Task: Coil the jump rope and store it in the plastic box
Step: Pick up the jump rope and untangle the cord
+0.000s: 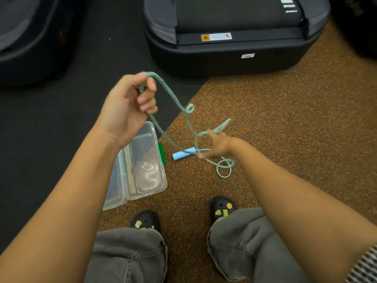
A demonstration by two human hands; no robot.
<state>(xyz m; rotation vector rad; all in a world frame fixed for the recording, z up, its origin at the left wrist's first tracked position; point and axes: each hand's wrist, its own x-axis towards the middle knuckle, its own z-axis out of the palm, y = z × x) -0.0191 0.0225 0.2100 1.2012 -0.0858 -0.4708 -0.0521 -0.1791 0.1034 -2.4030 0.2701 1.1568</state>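
Note:
My left hand (132, 101) is raised above the floor and grips a bend of the pale green jump rope (169, 92) between thumb and curled fingers. From there the rope runs down and right in twisted loops to my right hand (216, 147), which is blurred and holds strands of it low over the floor. One small loop lies on the floor just beyond that hand. A light blue handle (182, 155) lies on the floor beside my right hand. The clear plastic box (142, 170) lies open under my left forearm, with a green latch on its right side.
A large black machine base (228, 56) stands on the floor ahead. Another dark object (30, 37) is at the far left. My two black shoes (222, 209) and grey trouser legs are at the bottom. The floor is brown speckled rubber on the right, black on the left.

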